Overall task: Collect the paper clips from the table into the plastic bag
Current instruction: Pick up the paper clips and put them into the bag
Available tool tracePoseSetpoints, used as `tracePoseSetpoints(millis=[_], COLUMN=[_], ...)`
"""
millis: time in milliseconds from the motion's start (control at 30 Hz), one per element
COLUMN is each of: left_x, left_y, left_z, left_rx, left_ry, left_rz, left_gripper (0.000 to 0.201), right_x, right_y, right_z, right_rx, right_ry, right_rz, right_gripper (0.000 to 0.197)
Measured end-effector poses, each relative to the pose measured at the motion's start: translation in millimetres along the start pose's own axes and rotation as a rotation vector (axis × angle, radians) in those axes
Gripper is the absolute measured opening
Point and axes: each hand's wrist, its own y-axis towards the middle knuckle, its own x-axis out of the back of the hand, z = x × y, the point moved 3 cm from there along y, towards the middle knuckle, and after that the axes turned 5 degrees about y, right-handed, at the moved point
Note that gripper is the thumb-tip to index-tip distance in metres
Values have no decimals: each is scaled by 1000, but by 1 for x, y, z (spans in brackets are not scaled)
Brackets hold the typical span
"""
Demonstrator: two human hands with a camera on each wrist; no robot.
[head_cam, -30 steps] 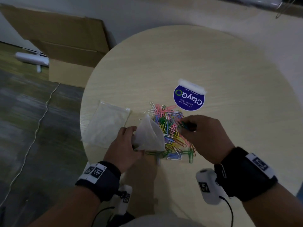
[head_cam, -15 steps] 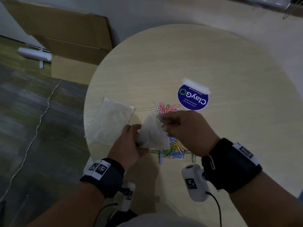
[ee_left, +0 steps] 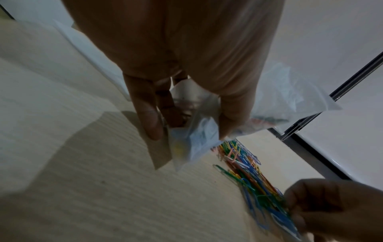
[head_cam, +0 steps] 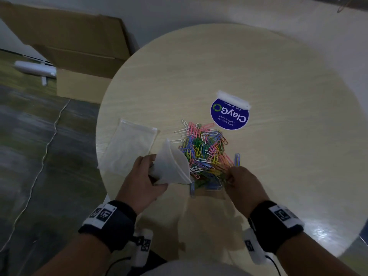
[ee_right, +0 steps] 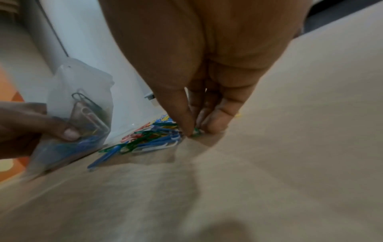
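Note:
A heap of coloured paper clips (head_cam: 207, 152) lies near the middle of the round table (head_cam: 258, 66). My left hand (head_cam: 143, 182) grips a small clear plastic bag (head_cam: 171, 166) by its lower part, mouth up, just left of the heap. Several clips show inside the bag (ee_right: 82, 114). My right hand (head_cam: 243, 182) is down at the near right edge of the heap, thumb and fingers pinching clips (ee_right: 194, 131) against the tabletop. The left wrist view shows the bag (ee_left: 196, 144) between thumb and fingers, the heap (ee_left: 248, 173) beyond.
A second clear bag (head_cam: 129, 148) lies flat at the table's left edge. A round blue "ClayGo" sticker (head_cam: 230, 115) sits behind the heap. Cardboard boxes (head_cam: 75, 48) and a cable are on the floor to the left.
My right hand has moved from the bag's mouth back down to the near right edge of the heap. The left hand keeps holding the bag in about the same place.

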Motion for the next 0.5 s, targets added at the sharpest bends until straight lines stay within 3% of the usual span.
tracePoseSetpoints(millis=[100,200,267,333,400,500], left_x=[2,4,5,4,3,2], left_y=[-1,-2,-2,-2,-2,-1], left_z=[0,3,5,6,4,1], left_rx=[3,14,17,26,31,26], left_ry=[-6,3,16,17,2,11], left_rz=[3,6,-4,-15,-18,-13], left_gripper=[74,74,73,74,74,74], right_x=[6,27,34,29,17,4], right_y=[14,30,40,49,52,51], right_z=[9,5,2,3,14,23], right_rx=[97,31,-83,-154,-88,7], right_ry=[-3,77,56,-19,-101,-101], right_rz=[-55,-228,-259,-201,-163,-133], right_gripper=[13,15,41,65,65,48])
